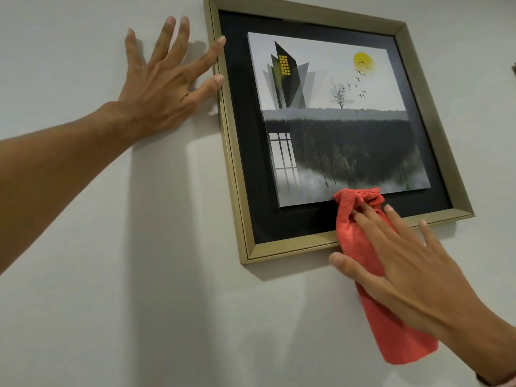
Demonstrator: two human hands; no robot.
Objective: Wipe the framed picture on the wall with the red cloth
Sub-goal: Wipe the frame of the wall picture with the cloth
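Right hand (pixel 402 255) comes in from the near right, fingers spread flat and pressing the red cloth (pixel 360 241) against the lower part of the picture (pixel 332 113). Its grip is open, not pinching: the cloth is held by palm pressure alone, bunched at the top edge and hanging loose down the wall (pixel 83 317) below the frame (pixel 290 248). The cloth's upper end lies on the dark mat and touches the bottom edge of the raised print; its middle crosses the gold bottom rail.

Left hand (pixel 164 88) is splayed on the wall to the left of the picture, grip open on nothing, with two fingertips touching the left rail, probably steadying it, though how firmly they press is hard to tell.

To do this stroke well, I would keep the flat palm pressure even and sweep along the bottom rail and mat in one direction, then work upward across the print. The trailing cloth should be gathered in so it does not drag on the wall. Pressure should stay light enough that the frame does not swing on its hanger.
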